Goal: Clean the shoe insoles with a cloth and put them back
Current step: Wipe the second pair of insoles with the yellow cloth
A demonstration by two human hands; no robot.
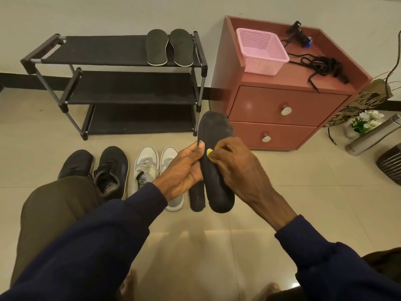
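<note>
My left hand (184,168) grips a black insole (213,131) by its left edge and holds it up above the floor. My right hand (232,164) presses a small yellow cloth (209,152) against the middle of that insole; most of the cloth is hidden under the fingers. A second black insole (196,198) lies on the floor just below. Two more insoles (169,47) rest on the top shelf of the shoe rack (97,51). A pair of black shoes (110,168) and a pair of white sneakers (147,164) stand on the floor to the left.
A red two-drawer cabinet (282,105) stands to the right of the rack, with a pink basket (260,51) and black cords (321,66) on top. A paper bag, white flowers (366,120), a metal flask (373,135) and a dark ribbed object sit at the far right. My knee is at lower left.
</note>
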